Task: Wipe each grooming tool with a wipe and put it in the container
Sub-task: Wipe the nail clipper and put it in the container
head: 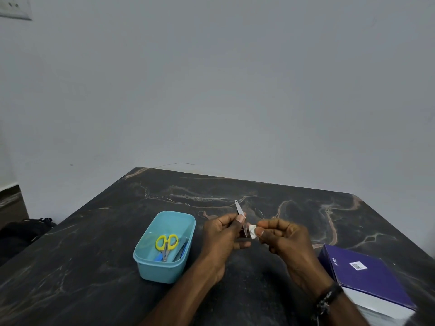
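Currently: file (239, 209) upright in left hand (222, 234) pinch, wipe (252, 231) pinched by right hand (286, 236) at its lower end; container (150, 264) left, nearer left hand.

Looking like a plain home room: bare grey wall (211, 78) filling the upper frame, wall switch plate (14, 7) sitting upper left, dark marble-pattern table (94, 267) lying below, black bag (21, 231) resting lower left on the floor.
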